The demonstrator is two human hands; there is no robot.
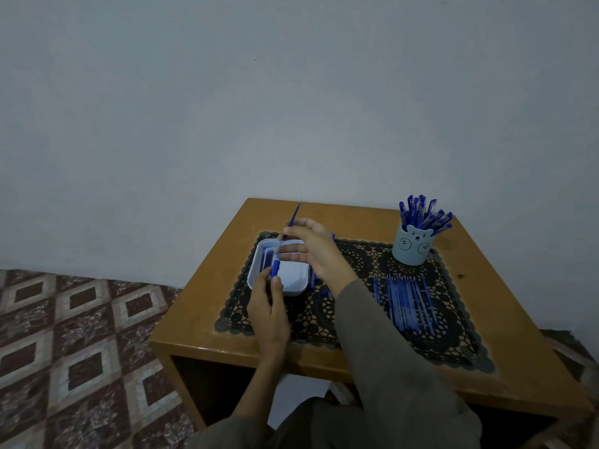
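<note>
My left hand [269, 306] pinches the lower blue end of a pen [276, 265] above a white tray [291, 288]. My right hand [312, 251] pinches a thin blue refill [293, 220] that sticks up and away from the pen's top. The tray sits on the left part of a black lace mat [356, 315] and holds a few blue parts along its left side. A row of several blue pen parts [406, 304] lies on the mat to the right. A pale blue bear-faced cup [412, 246] full of blue pens stands at the back right.
The small wooden table [324, 351] stands against a plain grey wall. A patterned tile floor [81, 351] lies to the left. Several blue pieces lie on the mat just right of the tray, partly hidden by my right forearm.
</note>
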